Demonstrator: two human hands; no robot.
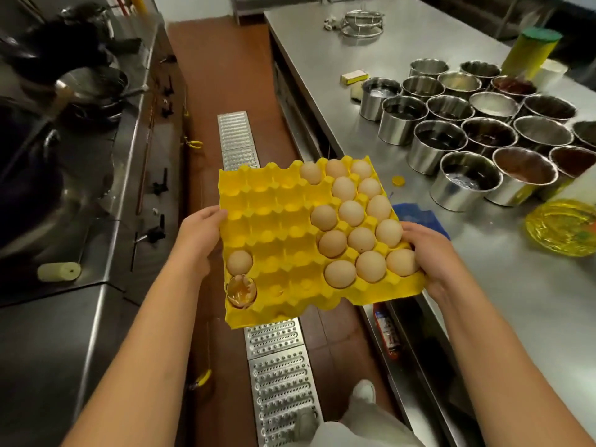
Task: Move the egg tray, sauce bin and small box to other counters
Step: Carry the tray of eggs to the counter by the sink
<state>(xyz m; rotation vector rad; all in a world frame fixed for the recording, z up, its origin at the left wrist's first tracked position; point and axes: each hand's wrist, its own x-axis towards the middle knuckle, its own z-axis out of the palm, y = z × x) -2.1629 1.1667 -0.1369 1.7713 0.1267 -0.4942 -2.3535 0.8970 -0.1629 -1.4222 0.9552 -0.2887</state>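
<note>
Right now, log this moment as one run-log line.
step: carrying egg tray | left hand: grips left edge | right hand: grips right edge | tray: over aisle, off steel counter

My arms: both bare, reaching forward from the lower edge of view, forearms angled inward toward each other.
My left hand (pixel 196 235): wrist roughly straight, thumb on the upper face of the egg tray (pixel 277 240) at its left edge, fingers out of sight beneath.
My right hand (pixel 430 258): gripping the tray's right edge, thumb on top near the rim, fingers curled underneath.
Both hands: level with each other, carrying the tray in the air between them.
</note>
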